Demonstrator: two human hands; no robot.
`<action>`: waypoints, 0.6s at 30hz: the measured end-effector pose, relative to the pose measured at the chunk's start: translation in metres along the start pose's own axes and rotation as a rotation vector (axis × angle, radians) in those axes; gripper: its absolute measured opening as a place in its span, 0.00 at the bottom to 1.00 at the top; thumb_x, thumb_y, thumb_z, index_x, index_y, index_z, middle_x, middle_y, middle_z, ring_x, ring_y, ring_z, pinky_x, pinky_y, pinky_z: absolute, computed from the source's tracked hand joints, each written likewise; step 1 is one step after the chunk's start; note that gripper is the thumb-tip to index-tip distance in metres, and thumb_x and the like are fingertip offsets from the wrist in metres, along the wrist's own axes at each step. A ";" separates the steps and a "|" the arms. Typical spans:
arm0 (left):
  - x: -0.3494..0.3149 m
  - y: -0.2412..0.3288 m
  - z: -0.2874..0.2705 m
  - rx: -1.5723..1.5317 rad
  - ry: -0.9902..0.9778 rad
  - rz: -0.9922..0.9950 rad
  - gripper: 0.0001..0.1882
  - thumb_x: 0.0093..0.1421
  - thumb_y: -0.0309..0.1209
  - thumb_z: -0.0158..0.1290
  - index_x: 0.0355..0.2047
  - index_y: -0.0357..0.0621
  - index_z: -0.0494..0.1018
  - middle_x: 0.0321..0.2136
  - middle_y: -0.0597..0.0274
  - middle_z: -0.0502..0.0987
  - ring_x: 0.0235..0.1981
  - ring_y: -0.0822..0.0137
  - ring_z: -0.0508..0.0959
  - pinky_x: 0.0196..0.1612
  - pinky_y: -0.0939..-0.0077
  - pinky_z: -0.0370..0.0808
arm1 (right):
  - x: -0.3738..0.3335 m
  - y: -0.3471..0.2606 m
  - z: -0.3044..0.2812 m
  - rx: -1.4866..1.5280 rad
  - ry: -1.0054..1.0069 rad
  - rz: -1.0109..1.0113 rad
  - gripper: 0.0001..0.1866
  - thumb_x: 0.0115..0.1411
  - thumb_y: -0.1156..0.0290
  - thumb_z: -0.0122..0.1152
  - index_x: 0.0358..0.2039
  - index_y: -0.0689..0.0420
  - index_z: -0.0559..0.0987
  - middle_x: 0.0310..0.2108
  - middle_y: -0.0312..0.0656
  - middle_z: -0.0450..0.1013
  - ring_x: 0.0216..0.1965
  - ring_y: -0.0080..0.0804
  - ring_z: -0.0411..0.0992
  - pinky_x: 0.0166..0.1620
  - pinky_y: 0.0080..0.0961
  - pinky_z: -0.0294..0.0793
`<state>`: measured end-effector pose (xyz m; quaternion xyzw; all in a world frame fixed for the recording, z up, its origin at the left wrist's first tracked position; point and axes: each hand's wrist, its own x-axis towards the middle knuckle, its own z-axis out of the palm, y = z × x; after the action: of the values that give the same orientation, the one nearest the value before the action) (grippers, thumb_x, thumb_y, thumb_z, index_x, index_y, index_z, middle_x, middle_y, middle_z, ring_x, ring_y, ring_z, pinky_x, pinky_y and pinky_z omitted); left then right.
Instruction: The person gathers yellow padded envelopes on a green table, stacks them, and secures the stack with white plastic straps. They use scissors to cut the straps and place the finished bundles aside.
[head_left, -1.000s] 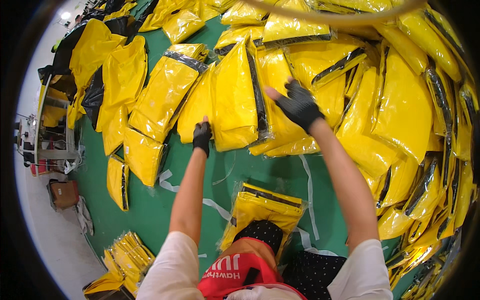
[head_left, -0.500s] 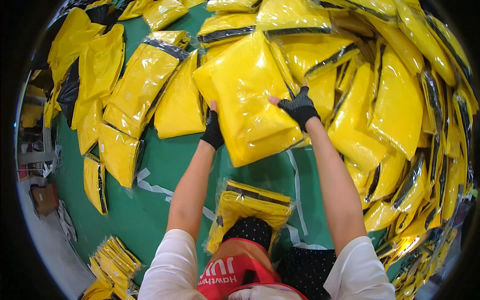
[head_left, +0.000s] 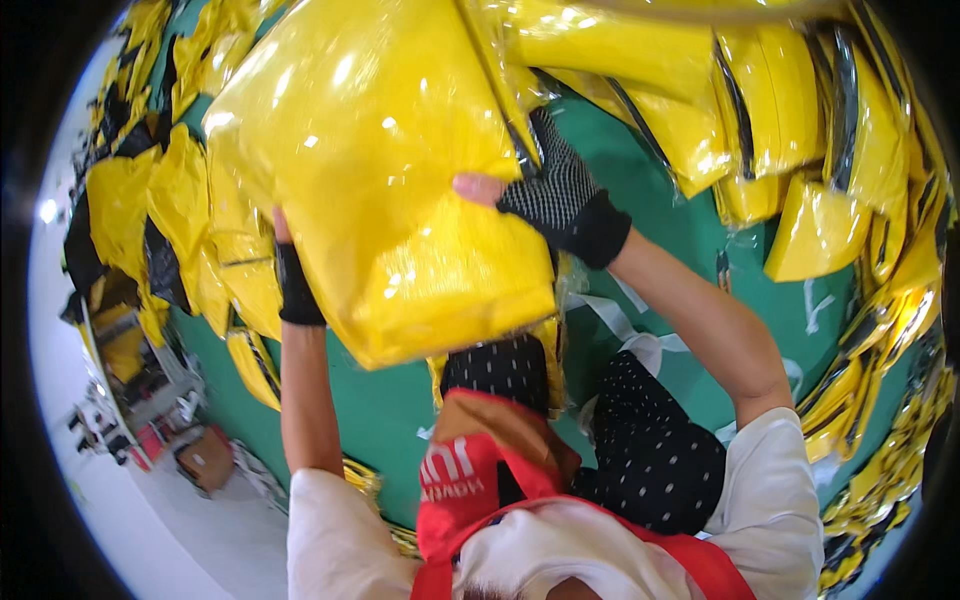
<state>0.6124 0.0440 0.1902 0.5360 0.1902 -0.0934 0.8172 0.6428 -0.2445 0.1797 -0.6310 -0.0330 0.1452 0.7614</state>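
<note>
Both my hands hold a large folded yellow garment packet [head_left: 370, 190] in clear, shiny plastic wrap, raised in front of me. My left hand [head_left: 297, 275], in a black fingerless glove, grips its left edge; most of its fingers are hidden behind the packet. On the right edge my right hand [head_left: 560, 195], in a black and grey knit glove with bare fingertips, clamps it with the thumb lying on the front. A dark strip runs along the packet's right edge. Beneath it, partly covered, another yellow packet [head_left: 556, 365] lies by my knee.
Yellow packets with black strips [head_left: 770, 100] are heaped at the far right, curving round to the near right. More yellow pieces [head_left: 120, 205] lie at the left. White strips [head_left: 610, 315] lie on the green floor [head_left: 650, 215]. A brown box [head_left: 207, 458] stands at the left.
The held packet has come up closer to me and shifted left, with both hands still on it. My view has turned, and more green floor shows at the right.
</note>
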 end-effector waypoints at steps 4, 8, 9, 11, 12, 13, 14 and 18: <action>-0.053 -0.064 -0.090 0.124 0.070 0.090 0.29 0.61 0.51 0.35 0.54 0.41 0.57 0.49 0.56 0.66 0.48 0.61 0.67 0.50 0.68 0.66 | -0.065 0.023 -0.002 -0.081 0.018 0.152 0.42 0.40 0.55 0.70 0.50 0.63 0.61 0.42 0.47 0.68 0.43 0.34 0.68 0.47 0.29 0.68; -0.158 -0.107 -0.139 0.160 0.099 -0.255 0.28 0.62 0.49 0.35 0.54 0.40 0.56 0.49 0.55 0.66 0.48 0.61 0.67 0.50 0.67 0.66 | -0.155 0.056 0.008 -0.113 -0.016 0.066 0.43 0.38 0.52 0.70 0.51 0.62 0.63 0.47 0.52 0.65 0.49 0.45 0.64 0.53 0.36 0.61; -0.184 -0.120 -0.151 0.161 0.113 -0.353 0.28 0.62 0.49 0.35 0.54 0.40 0.56 0.49 0.55 0.66 0.48 0.61 0.67 0.50 0.66 0.66 | -0.178 0.058 0.012 -0.083 -0.041 0.177 0.41 0.40 0.52 0.69 0.50 0.62 0.63 0.48 0.53 0.64 0.50 0.46 0.63 0.54 0.36 0.60; -0.227 -0.146 -0.166 0.136 0.140 -0.534 0.28 0.62 0.48 0.35 0.54 0.40 0.56 0.49 0.55 0.66 0.48 0.60 0.67 0.50 0.66 0.66 | -0.200 0.073 0.023 -0.178 0.018 0.152 0.41 0.42 0.51 0.67 0.51 0.62 0.63 0.48 0.53 0.64 0.51 0.46 0.63 0.53 0.36 0.61; -0.237 -0.159 -0.174 0.125 0.146 -0.603 0.27 0.62 0.48 0.35 0.54 0.40 0.56 0.49 0.55 0.66 0.48 0.60 0.67 0.50 0.65 0.66 | -0.205 0.084 0.024 -0.176 0.010 0.199 0.41 0.43 0.51 0.66 0.51 0.63 0.62 0.48 0.53 0.64 0.51 0.46 0.62 0.53 0.36 0.61; -0.237 -0.170 -0.175 0.127 0.158 -0.649 0.27 0.62 0.48 0.35 0.54 0.40 0.56 0.49 0.55 0.66 0.48 0.60 0.67 0.50 0.65 0.66 | -0.206 0.100 0.010 -0.070 -0.082 0.370 0.41 0.44 0.51 0.66 0.51 0.63 0.62 0.49 0.53 0.63 0.51 0.46 0.62 0.53 0.36 0.61; -0.235 -0.178 -0.173 0.136 0.181 -0.666 0.27 0.62 0.47 0.35 0.54 0.40 0.56 0.49 0.54 0.66 0.48 0.60 0.67 0.50 0.65 0.66 | -0.209 0.111 0.004 0.036 -0.184 0.538 0.41 0.44 0.50 0.65 0.52 0.63 0.62 0.49 0.53 0.63 0.51 0.46 0.62 0.53 0.36 0.61; -0.199 -0.111 -0.137 0.898 0.145 -0.319 0.35 0.56 0.35 0.48 0.59 0.39 0.45 0.58 0.54 0.52 0.57 0.60 0.55 0.58 0.69 0.52 | -0.216 0.125 0.008 -0.171 -0.116 0.402 0.41 0.45 0.50 0.64 0.53 0.61 0.61 0.51 0.54 0.60 0.53 0.46 0.61 0.54 0.36 0.60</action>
<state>0.3625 0.1138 0.1302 0.8052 0.2675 -0.2529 0.4650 0.4125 -0.2735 0.0884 -0.6777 0.0375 0.3269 0.6576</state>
